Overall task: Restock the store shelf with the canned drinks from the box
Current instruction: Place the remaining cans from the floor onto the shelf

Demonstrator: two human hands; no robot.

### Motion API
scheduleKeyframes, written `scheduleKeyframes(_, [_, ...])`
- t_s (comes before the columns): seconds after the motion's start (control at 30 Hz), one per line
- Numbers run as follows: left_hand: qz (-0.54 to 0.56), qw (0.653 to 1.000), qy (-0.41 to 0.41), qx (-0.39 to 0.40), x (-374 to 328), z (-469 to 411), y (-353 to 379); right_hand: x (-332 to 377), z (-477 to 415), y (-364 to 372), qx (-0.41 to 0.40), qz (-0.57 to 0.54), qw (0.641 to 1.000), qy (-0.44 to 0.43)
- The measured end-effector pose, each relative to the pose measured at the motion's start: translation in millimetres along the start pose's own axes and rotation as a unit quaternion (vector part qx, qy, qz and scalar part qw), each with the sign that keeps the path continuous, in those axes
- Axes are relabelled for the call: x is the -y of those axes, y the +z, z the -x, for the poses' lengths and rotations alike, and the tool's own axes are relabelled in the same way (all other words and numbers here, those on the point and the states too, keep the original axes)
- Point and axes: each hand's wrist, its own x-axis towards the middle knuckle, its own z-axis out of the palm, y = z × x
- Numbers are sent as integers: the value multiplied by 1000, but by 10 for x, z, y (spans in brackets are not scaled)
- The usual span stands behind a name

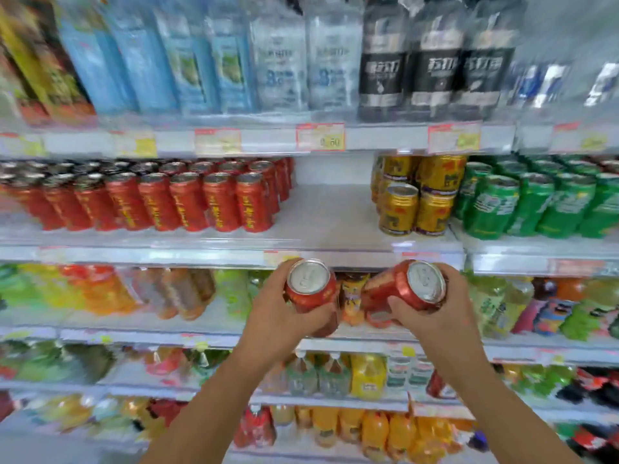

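We are partway through. The middle shelf [330, 217] already carries a block of red cans [187, 200] on its left side, but a bare gap remains between them and the gold cans [417, 195], with green cans [536, 205] further right. By our judgement that gap has room for several more rows, so a good deal of stocking is left. The box is out of view, so we cannot tell how many cans remain in it. Our left hand [284, 321] wraps its fingers round one red can [311, 288], lid tilted toward us. Our right hand [435, 318] grips a second red can [407, 286], leaning more on its side. Both cans are just below the front edge of the shelf, under the gap, close together but apart.
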Motion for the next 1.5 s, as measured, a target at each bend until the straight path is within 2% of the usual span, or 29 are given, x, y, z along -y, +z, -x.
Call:
scheduleKeyframes(0.17, [-7, 999, -1, -33, 258, -344, -913, 353, -410, 752, -13, -12, 999, -52])
scheduleKeyframes(0.33, [-28, 999, 9, -46, 357, -682, -1318, 625, -843, 1263, 0, 21, 998, -65])
scheduleKeyframes(0.43, [-26, 999, 19, -39, 369, -827, -1360, 653, -1147, 1420, 27, 56, 996, -65])
scheduleKeyframes(0.57, [-18, 998, 24, -48, 434, -969, -1285, 581, -1522, 1516, 101, 92, 989, -58])
scheduleKeyframes(0.87, [25, 993, 15, -111, 373, -1186, -1017, 506, -2028, 1591, 222, 78, 971, -29])
scheduleKeyframes(1.03, [20, 992, 15, -127, 365, -1200, -994, 313, -2063, 1648, 213, 85, 973, -29])
scheduleKeyframes(1.23, [-22, 991, 16, -134, 350, -1168, -1076, 238, -2296, 1681, 245, 47, 968, -11])
scheduleKeyframes(1.4, [-24, 992, 19, -124, 341, -1171, -1098, 126, -2266, 1761, 176, 46, 983, -20])
scheduleKeyframes(1.5, [-23, 992, 24, -118, 315, -1196, -1100, 93, -2411, 1868, 174, 59, 982, -30])
